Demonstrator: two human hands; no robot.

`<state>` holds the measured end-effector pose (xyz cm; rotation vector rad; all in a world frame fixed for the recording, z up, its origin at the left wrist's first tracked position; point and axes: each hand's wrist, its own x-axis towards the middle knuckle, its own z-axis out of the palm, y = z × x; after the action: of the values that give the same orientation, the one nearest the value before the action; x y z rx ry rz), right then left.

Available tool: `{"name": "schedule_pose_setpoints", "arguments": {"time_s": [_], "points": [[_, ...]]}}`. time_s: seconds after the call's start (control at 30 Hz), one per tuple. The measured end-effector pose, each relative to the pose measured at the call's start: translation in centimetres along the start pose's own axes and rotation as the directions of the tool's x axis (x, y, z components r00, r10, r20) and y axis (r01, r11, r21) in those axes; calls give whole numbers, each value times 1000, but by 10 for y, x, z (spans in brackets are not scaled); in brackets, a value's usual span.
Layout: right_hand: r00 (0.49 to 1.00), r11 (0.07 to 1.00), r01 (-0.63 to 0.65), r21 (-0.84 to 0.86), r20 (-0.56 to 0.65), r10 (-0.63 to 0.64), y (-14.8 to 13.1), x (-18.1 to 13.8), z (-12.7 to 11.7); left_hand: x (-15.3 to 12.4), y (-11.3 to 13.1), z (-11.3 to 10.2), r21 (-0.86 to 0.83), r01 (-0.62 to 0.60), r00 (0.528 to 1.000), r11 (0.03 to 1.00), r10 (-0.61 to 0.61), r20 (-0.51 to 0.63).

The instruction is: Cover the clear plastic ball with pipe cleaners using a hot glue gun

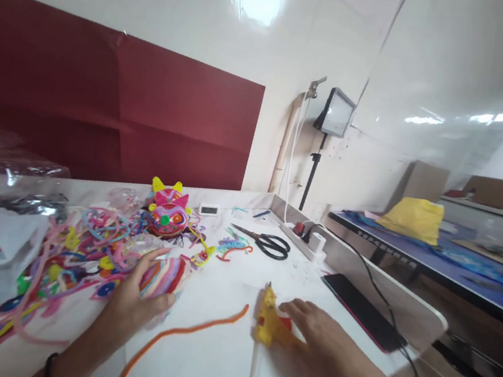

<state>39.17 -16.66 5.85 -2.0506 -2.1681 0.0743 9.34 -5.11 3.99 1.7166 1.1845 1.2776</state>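
Clearly, the striped ball (165, 278) sits in the left hand (136, 291), above the near part of the white table (238, 275). That hand is partly curled, thumb on the near side and fingers around the back, a hold that probably steadies the ball while leaving its stripes uncovered.

Beside it, an orange pipe cleaner (183, 331) lies apart from the heap, perhaps to be easy to pick up. The right hand (327, 345), fingers loosely bent, is over the handle of a yellow glue gun (266, 320); whether it grips or merely hovers, I cannot tell. The nozzle points away from the person, likely for safety.

Farther back, the scissors (267, 241) seem parked out of the way. To the left spreads a heap of craft bits (104, 226), too tangled to sort by eye, with decorated balls (166, 217) behind.

The striped ball's underside is hidden, the palm covers most of the handle, and the pipe cleaner runs off the bottom edge. The small clock's (208, 210) digits are unreadable.
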Motion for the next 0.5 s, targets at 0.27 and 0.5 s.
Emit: {"name": "schedule_pose_setpoints", "arguments": {"time_s": [0.27,0.5], "points": [[996,986,-59,-156,53,68,-17,5,20,-3,1,3,21,-31,999,999,31,-8],[951,991,-127,48,-280,135,1,0,40,-10,1,11,63,-56,996,996,60,-66]]}}
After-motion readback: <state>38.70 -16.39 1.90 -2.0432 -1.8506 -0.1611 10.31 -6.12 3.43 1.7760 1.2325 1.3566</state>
